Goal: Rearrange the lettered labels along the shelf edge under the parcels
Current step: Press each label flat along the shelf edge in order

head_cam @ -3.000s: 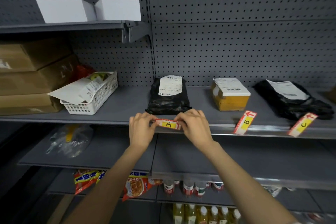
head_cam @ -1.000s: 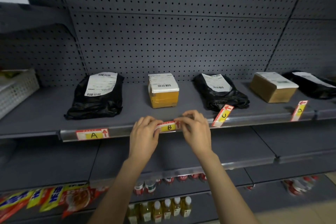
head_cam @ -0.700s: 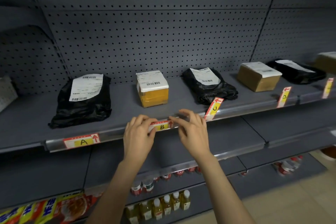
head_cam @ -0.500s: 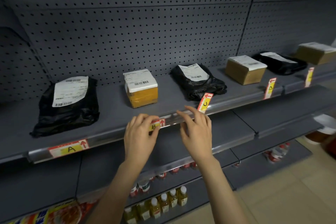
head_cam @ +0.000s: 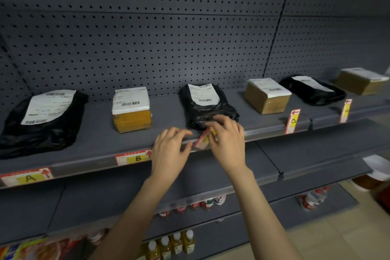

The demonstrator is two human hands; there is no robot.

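Red and yellow labels sit along the shelf edge. Label A and label B lie flat in the rail, under a black bag parcel and a yellow box parcel. Label C is tilted, below a second black bag parcel; my right hand pinches it, covering its letter. My left hand hovers just left of it, fingers apart, touching the rail. Label D and a further label stand tilted under a brown box and a black bag.
Another brown box sits at the far right of the shelf. A pegboard wall backs it. Lower shelves hold bottles, cans and snack packets. The floor lies at lower right.
Both hands left label B, now flat in the rail, and shifted right to label C. My right hand has taken hold of label C. The view has swung rightward.
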